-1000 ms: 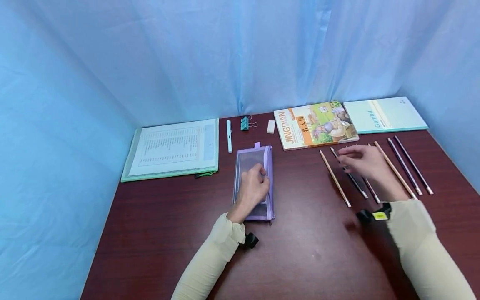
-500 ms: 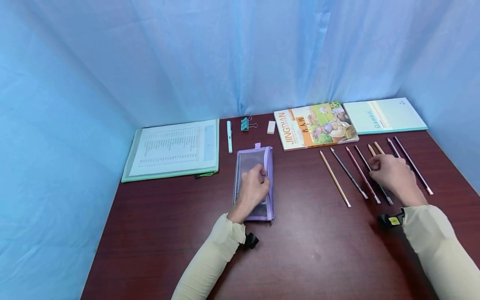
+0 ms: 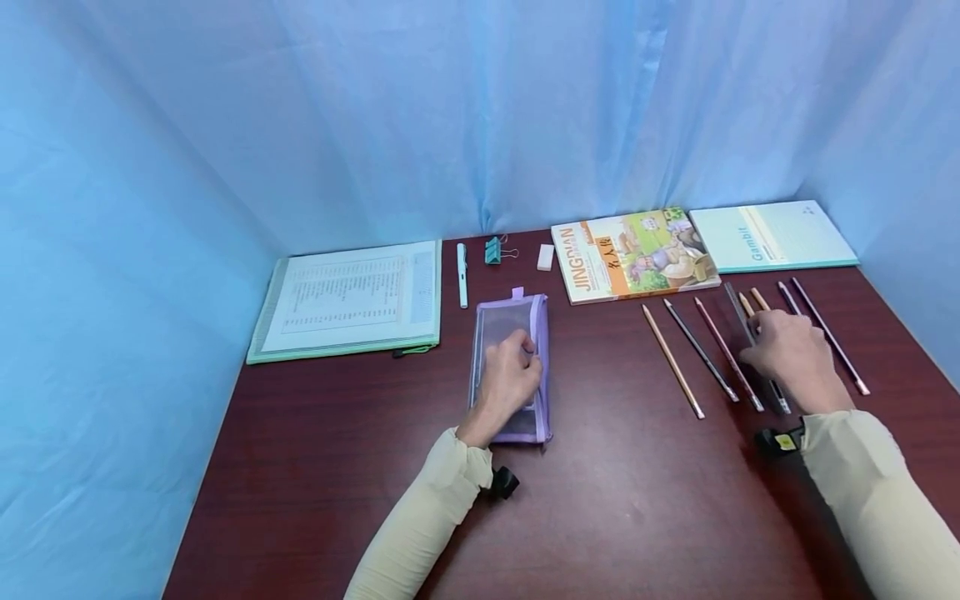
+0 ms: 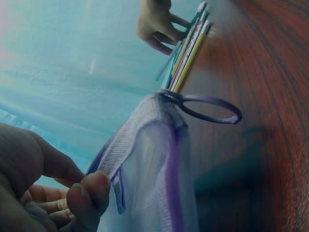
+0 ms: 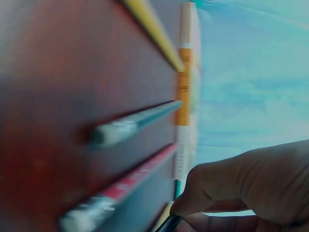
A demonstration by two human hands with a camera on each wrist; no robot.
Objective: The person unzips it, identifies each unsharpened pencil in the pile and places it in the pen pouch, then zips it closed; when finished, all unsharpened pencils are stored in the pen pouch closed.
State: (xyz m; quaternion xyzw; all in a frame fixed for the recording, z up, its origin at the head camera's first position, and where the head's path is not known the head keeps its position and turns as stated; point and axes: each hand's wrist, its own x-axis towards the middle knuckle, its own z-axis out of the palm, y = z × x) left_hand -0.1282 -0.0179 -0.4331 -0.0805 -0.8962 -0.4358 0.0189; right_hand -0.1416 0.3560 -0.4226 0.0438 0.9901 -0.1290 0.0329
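Note:
In the head view my left hand (image 3: 508, 375) lies over a purple mesh pencil pouch (image 3: 501, 318). The left wrist view shows that thumb and fingers pinching the zippered edge of the pouch (image 4: 145, 183), where a purple loop (image 4: 212, 108) sticks out. My right hand (image 3: 797, 354) pinches a dark pencil (image 3: 738, 310) within the row on the right; its dark end (image 5: 169, 224) shows between thumb and finger. Left of that hand lie a tan pencil (image 3: 673, 362), a dark one (image 3: 700, 348) and a red one (image 3: 727, 354). Two tan pencils (image 3: 761, 300) are partly hidden under it.
Two purple pencils (image 3: 831, 337) lie farther right. Along the back are a document folder (image 3: 345, 296), a pale blue pen (image 3: 462, 277), a teal binder clip (image 3: 492, 250), an eraser (image 3: 545, 257), a picture-covered book (image 3: 637, 254) and a mint notebook (image 3: 780, 237). Blue curtains surround the table.
My right hand has moved right along the pencils and come down, taking hold of a dark pencil, whose tip has shifted right. The left hand and pouch have stayed put.

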